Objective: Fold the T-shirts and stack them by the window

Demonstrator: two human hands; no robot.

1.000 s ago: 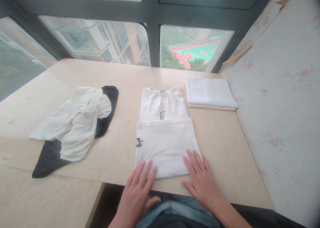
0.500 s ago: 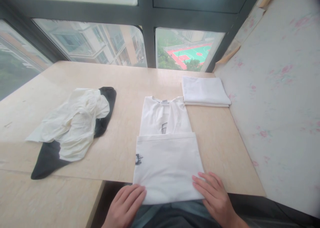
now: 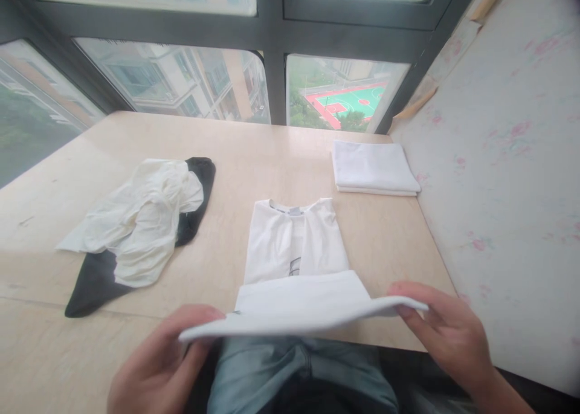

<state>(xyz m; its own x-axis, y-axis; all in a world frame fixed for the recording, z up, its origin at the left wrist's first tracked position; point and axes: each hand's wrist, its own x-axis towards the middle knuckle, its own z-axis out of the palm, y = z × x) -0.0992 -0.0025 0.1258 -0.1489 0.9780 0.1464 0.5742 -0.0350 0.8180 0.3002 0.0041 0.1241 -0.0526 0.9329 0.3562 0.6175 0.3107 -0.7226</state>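
A white T-shirt [image 3: 296,239] lies partly folded in front of me, its collar toward the window. Its folded lower edge is raised off the surface, stretched between both hands. My left hand [image 3: 170,347] pinches the left corner, thumb below and fingers on top. At the right corner, my right hand [image 3: 441,326] grips the cloth the same way. Part of a dark print shows on the shirt's middle, just above the folded flap.
A crumpled cream garment [image 3: 145,220] lies over a black one [image 3: 97,284] on the left of the pale ledge [image 3: 254,154]. A folded white cloth [image 3: 376,166] sits at the back right by the flowered wall [image 3: 512,178]. Windows rise behind.
My hands, which lay flat on the shirt's near corners, now grip and lift that edge. The shirt has slid a little toward me, its collar now nearer. The view has shifted slightly.
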